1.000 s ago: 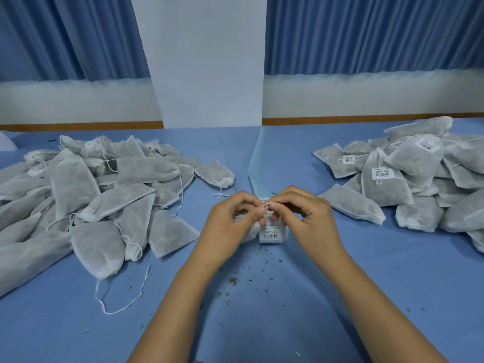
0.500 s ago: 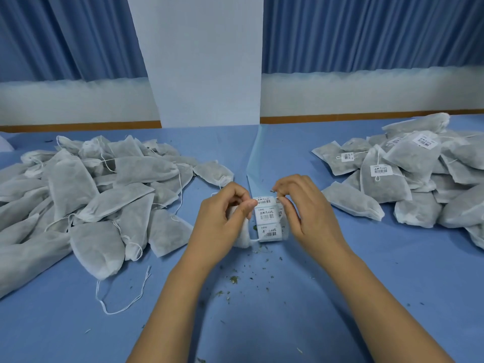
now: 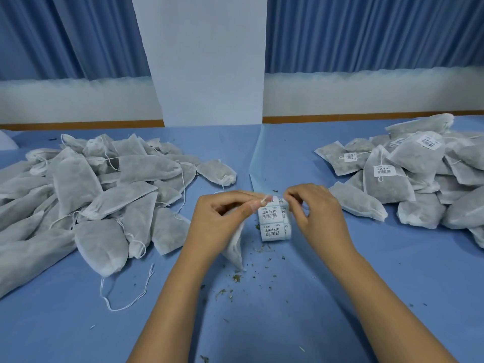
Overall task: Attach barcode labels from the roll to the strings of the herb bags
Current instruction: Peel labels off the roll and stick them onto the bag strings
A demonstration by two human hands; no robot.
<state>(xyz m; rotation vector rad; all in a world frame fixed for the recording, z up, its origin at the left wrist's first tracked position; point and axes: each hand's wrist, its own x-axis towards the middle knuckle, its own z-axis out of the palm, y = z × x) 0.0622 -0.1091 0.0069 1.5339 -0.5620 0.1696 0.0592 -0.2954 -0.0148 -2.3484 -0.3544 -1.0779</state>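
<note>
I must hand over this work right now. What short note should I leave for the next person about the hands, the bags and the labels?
Left hand holds one herb bag, pinching its string.
Right hand pinches the top of the label roll.
Done: labelled pile, on the right.
To do: label this bag, then the unlabelled pile, on the left.

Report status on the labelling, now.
Left hand pinches herb bag string. Right hand pinches at label roll top. Nothing blocking.
</note>
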